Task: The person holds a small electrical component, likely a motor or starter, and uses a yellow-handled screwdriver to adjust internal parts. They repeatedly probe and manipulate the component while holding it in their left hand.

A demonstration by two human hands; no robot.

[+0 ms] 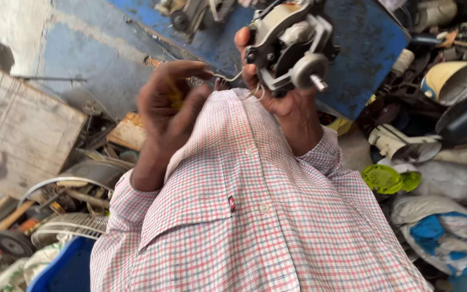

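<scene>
Nearest the lens was the checked shirt (255, 216) of the person, filling the lower middle of the view; both forearms rose from it.

The small electric motor (290, 46) sat at the top of the view, clasped from behind by the right hand (277, 97), fingers wrapped round its metal frame. Its long axis followed the shaft (318, 83), which pointed down and right, towards the camera. Thin wire leads (233, 77) trailed off the motor's left side.

The left hand (171, 105) stood just left of the motor, apart from it, fingers curled with the fingertips pinched at the wire's free end; something yellow showed inside the curl, kind not resolved. The right hand was thus the nearer one to the motor.

Behind the motor: a blue metal sheet (368, 43). Right of the motor, lower: a green plastic disc (382, 178) among scrap housings. Far below-left of the motor: a blue tub (63, 270), contents not visible.
</scene>
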